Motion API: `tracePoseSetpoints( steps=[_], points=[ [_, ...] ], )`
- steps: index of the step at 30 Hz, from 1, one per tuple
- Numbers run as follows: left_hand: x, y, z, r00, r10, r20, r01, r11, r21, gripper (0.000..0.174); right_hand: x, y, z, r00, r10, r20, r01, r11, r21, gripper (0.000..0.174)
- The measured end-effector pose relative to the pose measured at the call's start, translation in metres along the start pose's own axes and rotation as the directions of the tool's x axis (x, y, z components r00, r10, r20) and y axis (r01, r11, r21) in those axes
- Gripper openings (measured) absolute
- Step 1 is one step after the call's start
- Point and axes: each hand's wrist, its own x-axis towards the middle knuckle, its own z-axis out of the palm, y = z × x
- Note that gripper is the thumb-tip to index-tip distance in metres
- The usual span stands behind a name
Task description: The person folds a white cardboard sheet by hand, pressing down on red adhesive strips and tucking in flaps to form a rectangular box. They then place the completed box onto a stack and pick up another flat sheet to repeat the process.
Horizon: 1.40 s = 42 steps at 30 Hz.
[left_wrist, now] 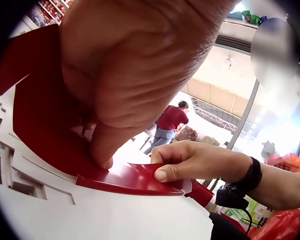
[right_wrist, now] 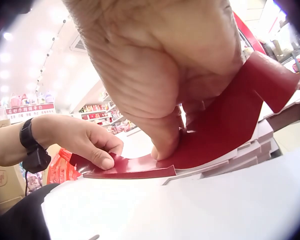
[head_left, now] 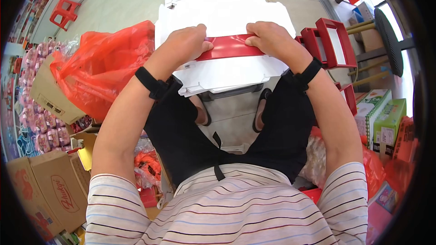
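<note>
A stack of flat white die-cut cardboard sheets [head_left: 236, 13] lies on my lap and beyond my knees. Across its top lies a red cardboard strip [head_left: 230, 46], folded up along one edge. My left hand [head_left: 187, 41] pinches the strip's left end, thumb pressed on the red flap [left_wrist: 45, 115]. The strip's right end is pinched by my right hand [head_left: 269, 36], whose thumb pushes down on the crease [right_wrist: 210, 135]. In the left wrist view the right hand [left_wrist: 190, 161] holds the strip's far end; in the right wrist view the left hand [right_wrist: 87, 140] does the same.
An orange plastic bag [head_left: 106, 66] bulges at my left beside brown cartons [head_left: 50, 190]. Red stools [head_left: 329, 41] stand at my right, with green and red boxes [head_left: 386, 122] lower right. Another red stool [head_left: 63, 12] sits far left. A person in a red shirt [left_wrist: 169, 122] stands far off.
</note>
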Motion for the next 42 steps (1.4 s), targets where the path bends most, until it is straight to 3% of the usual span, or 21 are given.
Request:
tracePoseSetpoints(
  steps=[4,10,14,17,20,22,27,30,33,36,42],
  points=[
    [-0.01,0.004,0.01,0.981,0.082,-0.175,-0.066,0.993,0.097,0.034,0.002,-0.001,-0.003,1.0,0.004,0.011,-0.004,1.0,-0.01,0.022],
    [-0.01,0.003,0.019,0.94,0.259,-0.223,-0.25,0.966,0.066,0.033,0.002,-0.001,0.0,1.0,0.007,0.0,-0.007,1.0,0.002,0.022],
    [-0.022,0.006,0.017,0.926,0.289,-0.243,-0.291,0.956,0.027,0.037,0.001,-0.004,-0.004,0.999,0.038,0.022,-0.038,0.999,0.023,0.022],
    [-0.021,0.003,0.019,0.909,0.349,-0.227,-0.339,0.937,0.085,0.04,-0.003,-0.004,-0.004,0.996,0.008,-0.086,-0.007,1.0,0.01,0.023],
    [-0.023,0.002,0.021,0.879,0.418,-0.229,-0.386,0.906,0.171,0.041,-0.013,-0.006,0.003,0.915,-0.273,-0.299,0.224,0.957,-0.186,0.03],
    [-0.023,0.001,0.022,0.874,0.434,-0.219,-0.395,0.896,0.202,0.041,-0.022,-0.013,0.009,0.906,-0.325,-0.272,0.286,0.942,-0.175,0.033],
    [-0.026,0.001,0.027,0.867,0.428,-0.257,-0.383,0.9,0.205,0.039,-0.028,-0.013,0.025,0.85,-0.443,-0.283,0.365,0.885,-0.289,0.036],
    [-0.026,-0.002,0.025,0.831,0.464,-0.308,-0.415,0.885,0.212,0.036,-0.032,-0.017,0.03,0.83,-0.505,-0.238,0.364,0.813,-0.455,0.028],
    [-0.023,-0.003,0.028,0.821,0.463,-0.334,-0.408,0.885,0.226,0.032,-0.031,-0.018,0.037,0.795,-0.529,-0.297,0.355,0.802,-0.48,0.016],
    [-0.024,-0.004,0.028,0.849,0.424,-0.315,-0.395,0.906,0.153,0.027,-0.034,-0.019,0.033,0.813,-0.502,-0.295,0.339,0.82,-0.462,0.01],
    [-0.041,0.009,0.017,0.962,0.235,-0.142,-0.255,0.956,-0.147,0.021,-0.054,-0.029,0.025,0.856,-0.402,-0.325,0.348,0.913,-0.213,0.007]
  ],
)
